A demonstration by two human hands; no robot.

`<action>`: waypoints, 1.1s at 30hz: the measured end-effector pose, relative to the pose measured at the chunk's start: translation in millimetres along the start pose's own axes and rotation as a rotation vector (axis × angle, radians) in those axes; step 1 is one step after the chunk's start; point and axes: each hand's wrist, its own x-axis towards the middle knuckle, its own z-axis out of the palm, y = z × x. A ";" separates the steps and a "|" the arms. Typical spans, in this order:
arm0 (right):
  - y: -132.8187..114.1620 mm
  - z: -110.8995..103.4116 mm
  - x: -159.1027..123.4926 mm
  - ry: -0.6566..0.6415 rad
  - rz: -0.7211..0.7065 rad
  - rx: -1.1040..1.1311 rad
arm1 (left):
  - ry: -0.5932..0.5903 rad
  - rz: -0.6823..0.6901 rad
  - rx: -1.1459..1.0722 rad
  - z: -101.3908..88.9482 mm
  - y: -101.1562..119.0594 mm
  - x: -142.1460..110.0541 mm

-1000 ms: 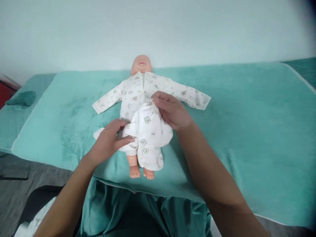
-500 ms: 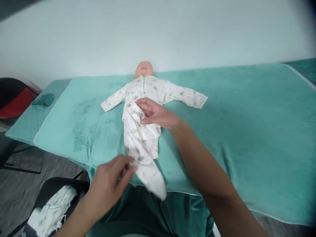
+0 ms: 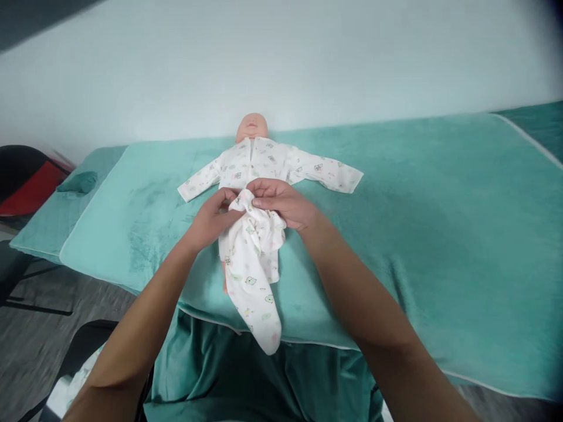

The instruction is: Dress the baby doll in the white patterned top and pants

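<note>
A baby doll (image 3: 252,125) lies on its back on the green bed cover, its head toward the wall. It wears a white patterned baby shirt (image 3: 323,169) with both sleeves spread wide. Over its lower body, white patterned baby pants (image 3: 251,281) hang from my fingers, one footed leg dangling toward the near edge. My left hand (image 3: 214,218) pinches the waistband from the left. On the other side, my right hand (image 3: 284,202) grips the same waistband, thumb and fingers closed on the cloth. A bit of the doll's leg (image 3: 224,278) shows beside the pants; the rest is covered.
The green bed cover (image 3: 417,234) runs along the white wall. A small dark green cushion (image 3: 77,181) lies at the left end. Black chairs stand at the left; the near one (image 3: 83,346) bears white cloth (image 3: 79,381), partly behind my left arm.
My left hand has moved up from the dangling pant leg to the waistband and closed on it. My right hand keeps its hold; the waistband is more bunched and the leg hangs straighter.
</note>
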 end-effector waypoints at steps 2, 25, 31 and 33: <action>-4.1 1.8 -0.5 0.042 0.037 -0.064 | 0.076 -0.028 -0.061 0.1 -2.9 1.9; 6.5 19.6 -4.2 0.097 0.051 -0.153 | -0.122 -0.205 -0.291 -8.0 -20.4 -10.6; -4.9 23.1 -5.3 -0.041 0.156 -0.263 | 0.148 -0.139 -0.536 6.8 -22.4 -3.6; -8.4 23.2 -6.5 -0.071 0.210 -0.348 | 0.149 -0.144 -0.547 10.4 -22.2 1.2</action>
